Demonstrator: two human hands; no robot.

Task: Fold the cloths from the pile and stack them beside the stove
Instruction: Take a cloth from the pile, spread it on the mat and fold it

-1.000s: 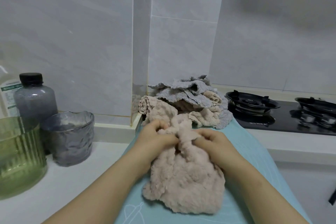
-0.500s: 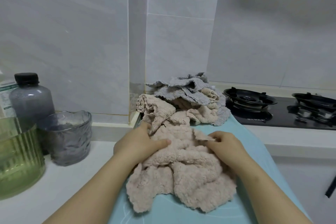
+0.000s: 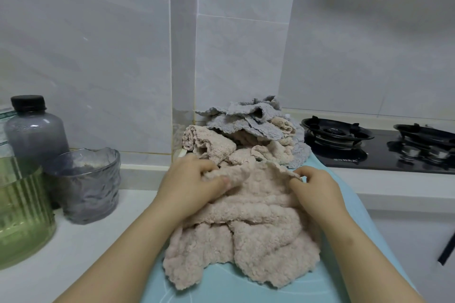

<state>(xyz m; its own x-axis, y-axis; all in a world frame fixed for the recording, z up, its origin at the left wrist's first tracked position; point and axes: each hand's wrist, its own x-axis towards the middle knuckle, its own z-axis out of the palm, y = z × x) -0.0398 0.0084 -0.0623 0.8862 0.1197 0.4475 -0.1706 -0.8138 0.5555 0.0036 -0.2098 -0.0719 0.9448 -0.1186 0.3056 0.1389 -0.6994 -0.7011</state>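
We find the left hand (image 3: 194, 184) and right hand (image 3: 317, 188) each pinching the pink cloth (image 3: 248, 231); we advise spreading it flat before folding.

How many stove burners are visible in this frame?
2. The left burner sits at the near end of the stove, right beside the cloth pile; the right burner is at the frame's right edge, partly cut off. Any others further right would be out of view.

Left forearm (image 3: 128, 248) in from 7 o'clock, right forearm (image 3: 357, 253) from 5, both bare. Left hand (image 3: 194, 184) palm down, thumb and fingers pinching pink cloth (image 3: 266, 241). Right hand (image 3: 317, 187) knuckles up, fingertips pinching its edge.
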